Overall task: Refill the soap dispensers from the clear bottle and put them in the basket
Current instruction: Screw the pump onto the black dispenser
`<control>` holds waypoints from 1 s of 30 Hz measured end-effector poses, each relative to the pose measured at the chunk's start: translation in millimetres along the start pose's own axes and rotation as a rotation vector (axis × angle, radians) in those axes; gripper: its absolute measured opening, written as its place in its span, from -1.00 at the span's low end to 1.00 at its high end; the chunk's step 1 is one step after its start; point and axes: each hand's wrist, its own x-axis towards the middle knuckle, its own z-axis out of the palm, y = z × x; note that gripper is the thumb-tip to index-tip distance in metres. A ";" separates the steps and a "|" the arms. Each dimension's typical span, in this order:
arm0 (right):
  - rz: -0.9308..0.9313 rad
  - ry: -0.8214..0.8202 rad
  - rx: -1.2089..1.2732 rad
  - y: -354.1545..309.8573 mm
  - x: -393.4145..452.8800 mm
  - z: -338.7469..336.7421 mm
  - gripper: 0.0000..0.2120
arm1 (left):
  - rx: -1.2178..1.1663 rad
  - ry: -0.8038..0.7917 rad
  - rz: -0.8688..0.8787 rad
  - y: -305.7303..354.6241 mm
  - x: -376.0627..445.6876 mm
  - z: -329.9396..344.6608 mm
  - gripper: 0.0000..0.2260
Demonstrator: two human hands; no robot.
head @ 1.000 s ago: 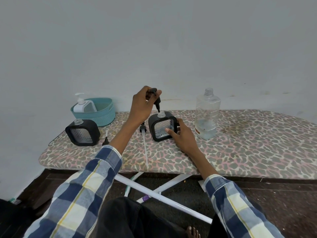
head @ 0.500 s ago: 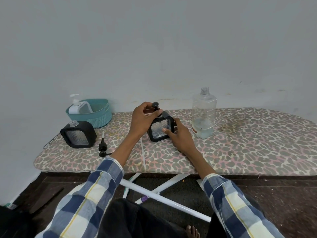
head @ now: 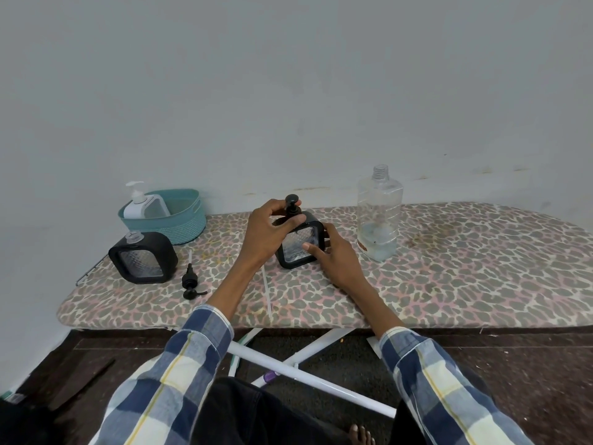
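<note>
A black square soap dispenser (head: pixel 300 244) stands mid-board. My left hand (head: pixel 268 234) grips the black pump head (head: pixel 292 207) seated on its neck. My right hand (head: pixel 333 255) holds the dispenser's right side, thumb on its front. A second black dispenser (head: pixel 142 258) stands uncapped at the left, its pump (head: pixel 190 281) lying beside it on the board. The clear bottle (head: pixel 379 216), uncapped and nearly empty, stands to the right. A white-pump dispenser (head: pixel 144 203) sits inside the teal basket (head: pixel 183 224) at the back left.
Everything rests on a leopard-print ironing board (head: pixel 449 277) against a white wall. A thin clear tube (head: pixel 267 295) lies on the board below my left wrist. White board legs (head: pixel 308 377) cross above a dark floor.
My left hand lowered the black pump from above the dispenser into its neck and now grips it there. My right hand stayed on the dispenser's side.
</note>
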 end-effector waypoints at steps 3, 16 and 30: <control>-0.003 0.000 -0.002 1.0 0.7 0.1 -0.50 | -0.024 0.019 -0.021 -3.0 1.8 0.1 -0.72; -0.013 0.014 0.003 0.2 0.2 -1.5 -0.53 | -0.104 0.184 -0.110 4.6 0.3 21.3 -0.63; -0.010 0.011 -0.014 -0.5 0.5 -2.0 -0.51 | -0.153 -0.026 -0.054 1.2 -5.7 11.6 -0.72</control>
